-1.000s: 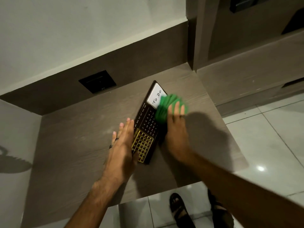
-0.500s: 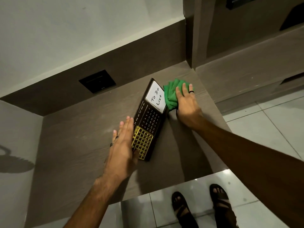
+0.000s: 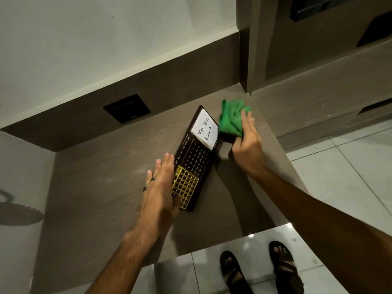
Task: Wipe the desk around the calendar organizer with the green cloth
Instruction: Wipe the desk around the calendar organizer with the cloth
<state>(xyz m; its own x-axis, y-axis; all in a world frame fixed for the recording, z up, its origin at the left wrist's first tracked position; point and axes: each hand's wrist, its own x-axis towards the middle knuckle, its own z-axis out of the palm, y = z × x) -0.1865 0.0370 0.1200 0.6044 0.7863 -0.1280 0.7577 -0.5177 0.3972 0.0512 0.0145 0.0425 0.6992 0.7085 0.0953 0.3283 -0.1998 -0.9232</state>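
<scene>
Where the brown wood-grain desk (image 3: 101, 200) meets the wall, a dark upstand runs along its back edge, with a black rectangular plate (image 3: 126, 108) set into it. Pale wall above; a taller brown cabinet (image 3: 318, 66) stands off the desk's far right corner. Glossy pale floor tiles (image 3: 347, 179) to the right and below, two sandalled feet (image 3: 261, 270) at the near edge.

Calendar organizer (image 3: 196, 158) lies flat and angled on the desk, white "To Do List" card at its far end, gold grid at its near end.

Left hand (image 3: 161, 187): fingers straight and together, pressed flat against the organizer's left edge, gripping nothing.

Right hand (image 3: 247, 143): fingers closed on the bunched green cloth (image 3: 231, 119), which sits just beside the organizer's far right corner, near the desk's back right.
</scene>
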